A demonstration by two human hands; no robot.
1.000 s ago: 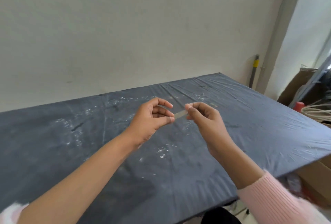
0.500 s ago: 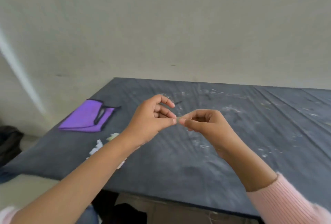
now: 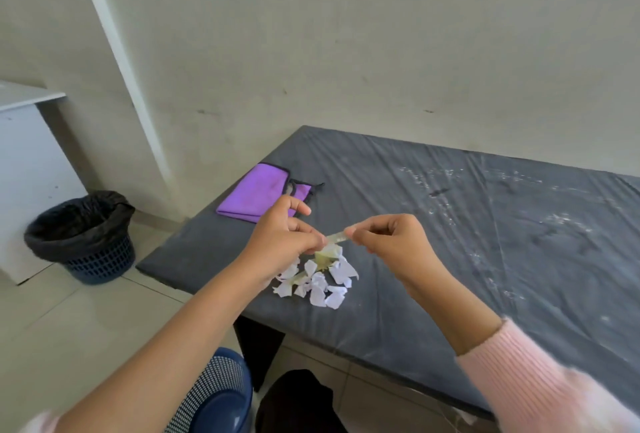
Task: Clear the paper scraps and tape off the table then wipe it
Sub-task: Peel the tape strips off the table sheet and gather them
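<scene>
A short strip of clear tape (image 3: 336, 237) is stretched between my two hands, above the table's left end. My left hand (image 3: 281, 241) pinches its left end with thumb and fingers. My right hand (image 3: 389, 238) pinches the right end. Just below them a pile of torn white paper scraps (image 3: 320, 278) lies on the dark plastic-covered table (image 3: 467, 259). A folded purple cloth (image 3: 260, 194) rests near the table's far left corner. White specks and smears dot the table surface to the right.
A blue basket bin with a black liner (image 3: 83, 232) stands on the tiled floor to the left of the table, beside a white cabinet (image 3: 24, 169). A blue stool (image 3: 221, 401) sits at the near edge below my left arm. The wall runs behind the table.
My view has swung left along the table, bringing the scrap pile, cloth and bin into sight. Both hands still hold the tape strip, now over the scrap pile.
</scene>
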